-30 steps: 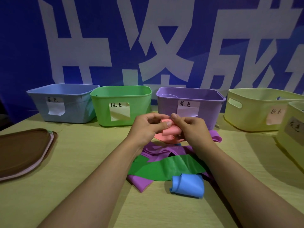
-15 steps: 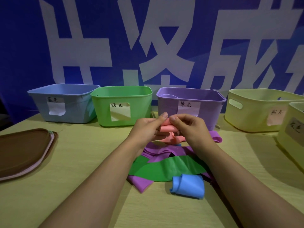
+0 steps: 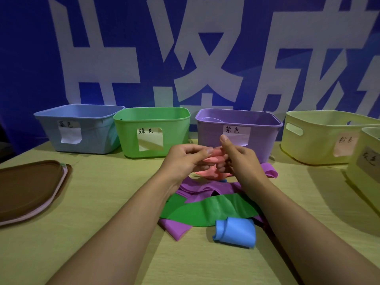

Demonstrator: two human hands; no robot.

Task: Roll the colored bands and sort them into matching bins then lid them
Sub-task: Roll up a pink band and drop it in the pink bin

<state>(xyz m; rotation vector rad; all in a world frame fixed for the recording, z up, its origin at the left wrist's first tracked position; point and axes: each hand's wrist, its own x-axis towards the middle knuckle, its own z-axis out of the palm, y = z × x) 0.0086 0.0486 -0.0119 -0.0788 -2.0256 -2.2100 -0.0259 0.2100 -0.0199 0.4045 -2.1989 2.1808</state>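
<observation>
Both the left hand [image 3: 185, 159] and the right hand [image 3: 236, 159] pinch the pink band [image 3: 212, 159], its roll axis running left-right; its pink-labelled bin [image 3: 320, 138] stands toward the table's far right corner, nearer the right hand.

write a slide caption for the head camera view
Both hands, left hand and right hand, roll a soft pink band above loose purple, green and blue bands, before labelled plastic bins.
</observation>
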